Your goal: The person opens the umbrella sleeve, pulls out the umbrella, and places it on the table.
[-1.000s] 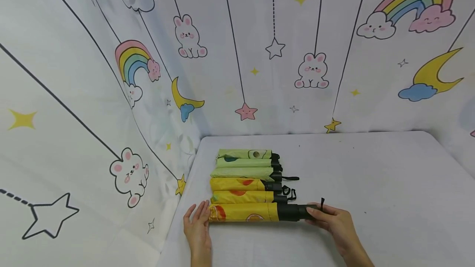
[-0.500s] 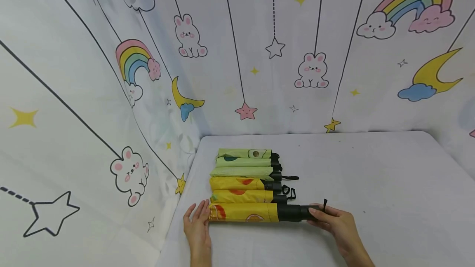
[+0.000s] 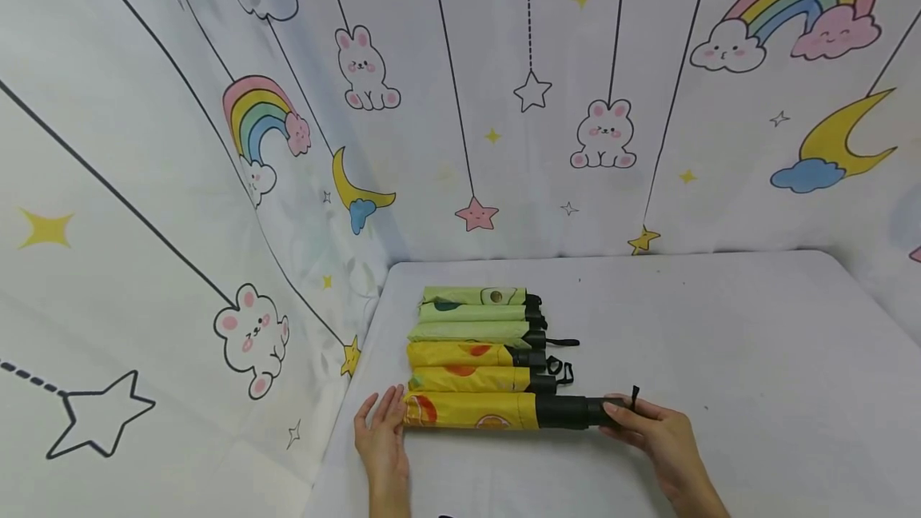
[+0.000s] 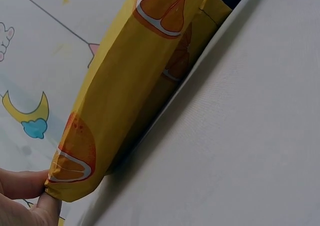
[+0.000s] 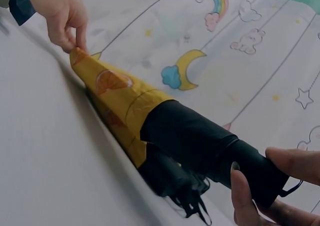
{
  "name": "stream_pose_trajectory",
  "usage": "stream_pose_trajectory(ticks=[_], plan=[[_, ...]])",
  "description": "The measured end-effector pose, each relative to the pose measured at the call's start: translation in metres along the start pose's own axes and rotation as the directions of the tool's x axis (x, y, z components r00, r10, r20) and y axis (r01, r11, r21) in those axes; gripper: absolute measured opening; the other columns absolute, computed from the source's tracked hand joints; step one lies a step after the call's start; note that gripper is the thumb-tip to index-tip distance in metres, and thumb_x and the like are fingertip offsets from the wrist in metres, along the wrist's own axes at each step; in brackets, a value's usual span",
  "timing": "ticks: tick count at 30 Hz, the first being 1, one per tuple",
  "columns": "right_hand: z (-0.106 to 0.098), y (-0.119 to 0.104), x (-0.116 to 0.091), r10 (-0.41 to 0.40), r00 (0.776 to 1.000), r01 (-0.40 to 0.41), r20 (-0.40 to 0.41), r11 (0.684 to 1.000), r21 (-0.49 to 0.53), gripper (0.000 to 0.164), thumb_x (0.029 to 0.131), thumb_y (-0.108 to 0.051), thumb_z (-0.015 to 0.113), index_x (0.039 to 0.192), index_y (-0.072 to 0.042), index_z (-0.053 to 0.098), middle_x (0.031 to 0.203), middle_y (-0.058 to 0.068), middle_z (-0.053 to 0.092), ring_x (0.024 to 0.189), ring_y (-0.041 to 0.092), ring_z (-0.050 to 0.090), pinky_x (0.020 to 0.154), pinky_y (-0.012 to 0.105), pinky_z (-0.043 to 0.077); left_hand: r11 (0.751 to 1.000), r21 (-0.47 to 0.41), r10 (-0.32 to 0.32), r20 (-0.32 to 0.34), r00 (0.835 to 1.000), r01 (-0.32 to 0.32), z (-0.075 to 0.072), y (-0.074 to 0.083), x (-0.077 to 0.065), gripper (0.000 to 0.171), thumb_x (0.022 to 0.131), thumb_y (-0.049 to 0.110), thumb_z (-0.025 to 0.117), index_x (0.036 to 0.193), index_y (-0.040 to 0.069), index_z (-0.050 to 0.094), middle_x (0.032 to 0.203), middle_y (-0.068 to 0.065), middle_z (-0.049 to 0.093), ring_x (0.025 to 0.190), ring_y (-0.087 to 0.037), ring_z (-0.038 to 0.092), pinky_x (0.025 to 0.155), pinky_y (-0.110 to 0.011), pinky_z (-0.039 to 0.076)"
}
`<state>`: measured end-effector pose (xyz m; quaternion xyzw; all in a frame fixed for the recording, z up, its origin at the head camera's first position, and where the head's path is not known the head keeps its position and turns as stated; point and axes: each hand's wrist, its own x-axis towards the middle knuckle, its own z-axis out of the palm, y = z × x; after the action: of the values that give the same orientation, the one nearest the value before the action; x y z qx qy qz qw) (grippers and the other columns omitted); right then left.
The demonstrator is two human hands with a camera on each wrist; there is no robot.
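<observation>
A folded umbrella [image 3: 471, 411], yellow with orange-slice prints and a black handle end, lies crosswise between both hands. At its left tip, my left hand [image 3: 383, 440] pinches the yellow fabric between thumb and fingers, as the right wrist view also shows. My right hand [image 3: 658, 432] grips the black handle [image 5: 250, 168] at the other end, thumb and fingertips curled around it; a short black strap [image 3: 635, 398] sticks up there. Directly behind it lie two more yellow umbrellas [image 3: 468, 380] with black ends and loops.
Several green umbrellas [image 3: 471, 332], some with avocado prints, lie behind the yellow ones in the same row, one with a black strap [image 3: 563, 342] pointing right. All rest on a white-covered table [image 3: 719, 342]. A printed white cloth backdrop [image 3: 417, 166] rises at the back and left.
My right hand has slid slightly right with the handle, so more black shows beyond the yellow fabric. My left hand stays at the tip. The other umbrellas have not moved.
</observation>
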<state>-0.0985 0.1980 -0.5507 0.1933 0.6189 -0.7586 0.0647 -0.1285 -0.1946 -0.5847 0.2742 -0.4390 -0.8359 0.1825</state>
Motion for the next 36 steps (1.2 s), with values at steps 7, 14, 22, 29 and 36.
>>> stream_pose_trajectory(ticks=[7,14,22,29,36], plan=[[-0.003,-0.002,-0.001,0.003,1.000,-0.003,0.002,1.000,0.000,0.046,0.085,-0.010,0.087,0.122,0.012,0.071,0.115,0.005,0.075,0.099,0.021,0.075,0.089,0.039,0.062,1.000,-0.015,-0.007,0.011,1.000,0.007,0.001,0.002,0.001,0.058,0.099,-0.013,0.060,0.147,0.000,0.031,0.145,-0.030,0.055,0.118,-0.024,0.071,0.098,-0.030,0.057],[-0.003,-0.001,-0.003,0.013,1.000,-0.013,0.009,1.000,0.010,0.041,0.085,-0.011,0.087,0.120,0.007,0.074,0.118,0.006,0.074,0.098,0.023,0.076,0.089,0.039,0.062,1.000,-0.017,0.009,0.019,1.000,-0.009,0.002,0.004,0.000,0.059,0.097,-0.015,0.061,0.147,0.000,0.032,0.145,-0.031,0.053,0.118,-0.024,0.071,0.098,-0.030,0.057],[-0.004,0.000,-0.002,0.010,1.000,-0.010,0.000,0.999,0.034,0.032,0.085,-0.009,0.087,0.113,0.003,0.078,0.117,0.006,0.074,0.097,0.025,0.077,0.089,0.039,0.062,0.999,-0.037,0.027,0.027,0.999,-0.026,0.001,0.004,0.001,0.058,0.096,-0.017,0.061,0.144,-0.001,0.033,0.142,-0.030,0.055,0.117,-0.026,0.071,0.097,-0.030,0.058],[-0.006,0.002,-0.003,0.021,1.000,-0.020,-0.013,0.999,0.045,0.034,0.085,-0.010,0.087,0.115,0.003,0.077,0.113,0.004,0.074,0.095,0.025,0.077,0.090,0.039,0.062,0.999,-0.047,0.022,0.011,1.000,-0.021,0.001,0.004,0.002,0.060,0.095,-0.018,0.062,0.145,0.000,0.033,0.144,-0.032,0.054,0.117,-0.028,0.072,0.095,-0.030,0.059],[-0.012,0.003,-0.005,0.025,1.000,-0.024,-0.014,0.999,0.047,0.031,0.086,-0.011,0.086,0.113,0.002,0.078,0.111,0.000,0.074,0.095,0.025,0.078,0.090,0.039,0.062,0.998,-0.055,0.014,0.002,1.000,-0.014,-0.001,0.003,0.002,0.061,0.095,-0.017,0.062,0.146,-0.001,0.033,0.144,-0.031,0.054,0.116,-0.026,0.072,0.095,-0.030,0.058]])
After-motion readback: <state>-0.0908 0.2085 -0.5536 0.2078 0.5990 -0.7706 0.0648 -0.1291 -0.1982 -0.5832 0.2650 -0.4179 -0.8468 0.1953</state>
